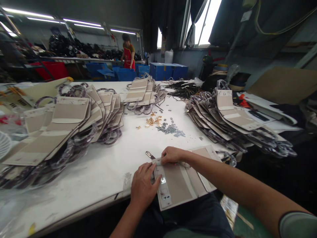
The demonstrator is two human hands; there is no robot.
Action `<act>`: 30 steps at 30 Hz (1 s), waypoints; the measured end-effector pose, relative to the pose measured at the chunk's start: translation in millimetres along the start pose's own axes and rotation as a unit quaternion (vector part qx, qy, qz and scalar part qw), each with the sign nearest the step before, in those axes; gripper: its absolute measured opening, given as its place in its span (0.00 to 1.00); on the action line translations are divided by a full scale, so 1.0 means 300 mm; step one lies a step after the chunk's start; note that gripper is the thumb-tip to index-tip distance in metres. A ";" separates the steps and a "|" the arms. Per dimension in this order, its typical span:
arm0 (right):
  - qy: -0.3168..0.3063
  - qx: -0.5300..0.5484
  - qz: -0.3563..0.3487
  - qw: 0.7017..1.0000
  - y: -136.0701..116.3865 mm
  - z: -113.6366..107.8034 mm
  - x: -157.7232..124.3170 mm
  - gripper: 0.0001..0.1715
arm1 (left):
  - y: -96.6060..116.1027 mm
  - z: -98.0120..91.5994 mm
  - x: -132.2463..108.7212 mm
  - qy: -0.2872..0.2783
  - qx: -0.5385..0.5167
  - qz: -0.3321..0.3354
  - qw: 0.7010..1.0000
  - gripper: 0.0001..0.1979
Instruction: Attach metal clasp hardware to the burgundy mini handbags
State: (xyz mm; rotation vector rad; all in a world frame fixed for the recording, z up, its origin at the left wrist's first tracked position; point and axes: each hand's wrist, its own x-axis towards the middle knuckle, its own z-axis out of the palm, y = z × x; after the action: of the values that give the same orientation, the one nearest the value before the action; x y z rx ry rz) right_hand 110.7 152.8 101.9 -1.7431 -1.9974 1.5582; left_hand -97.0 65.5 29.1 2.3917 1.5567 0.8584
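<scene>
A beige flat bag panel [177,185] lies at the near edge of the white table [104,165], partly over my lap. My left hand [143,185] rests on its left edge with fingers laid flat, beside small silver metal fittings [163,190] on the panel. My right hand [173,155] is curled over the panel's top edge, fingers pressed down on it. A small metal clasp [149,154] pokes out just left of my right hand.
Stacks of beige panels with patterned handles lie at left [64,125], back centre [143,94] and right [228,115]. Loose gold [152,120] and grey hardware [170,129] sits mid-table. A person in a red apron [128,54] stands far behind, near blue crates [168,71].
</scene>
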 end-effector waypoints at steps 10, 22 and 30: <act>0.074 -0.008 -0.011 0.997 0.028 0.029 0.003 0.08 | -0.005 -0.035 0.091 -0.084 -0.101 -0.132 0.982 0.24; 0.121 -0.014 -0.073 0.990 0.068 0.024 -0.018 0.11 | -0.039 -0.041 0.328 -0.296 -0.233 -0.231 0.897 0.09; 0.160 0.100 -0.171 0.967 0.039 -0.021 -0.072 0.08 | -0.026 -0.015 0.327 -0.296 -0.281 -0.295 0.864 0.05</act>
State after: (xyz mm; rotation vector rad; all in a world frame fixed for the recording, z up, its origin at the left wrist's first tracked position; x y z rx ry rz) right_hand 130.5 138.3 108.3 -1.3792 -1.7945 1.2285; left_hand -77.0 154.4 66.3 1.4294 1.3864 0.3184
